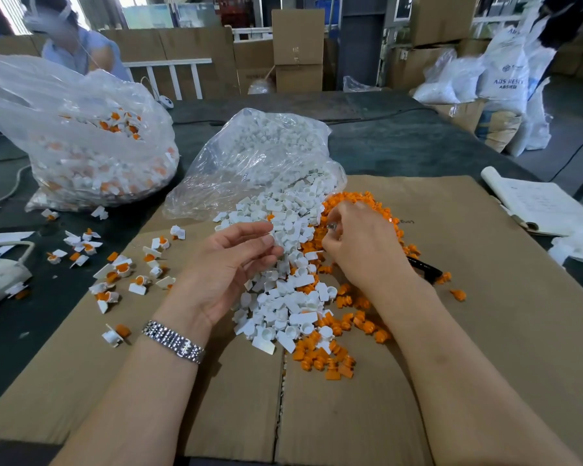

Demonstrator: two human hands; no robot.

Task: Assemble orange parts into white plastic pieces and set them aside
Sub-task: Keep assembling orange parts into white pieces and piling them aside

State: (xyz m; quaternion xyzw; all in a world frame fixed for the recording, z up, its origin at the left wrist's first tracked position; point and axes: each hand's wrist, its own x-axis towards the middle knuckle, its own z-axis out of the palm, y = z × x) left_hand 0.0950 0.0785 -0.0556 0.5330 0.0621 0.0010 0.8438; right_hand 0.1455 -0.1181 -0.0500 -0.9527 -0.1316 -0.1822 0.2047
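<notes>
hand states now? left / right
Left hand: open, palm up, fingers relaxed over the pile of white plastic pieces; nothing clearly held.
Right hand: fingers curled over the orange parts; contents cannot be told.

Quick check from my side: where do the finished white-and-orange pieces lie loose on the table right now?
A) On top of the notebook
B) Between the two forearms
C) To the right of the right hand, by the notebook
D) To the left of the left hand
D: the assembled pieces lie scattered left of the left hand, on the cardboard sheet edge and the dark table beside it.
</notes>
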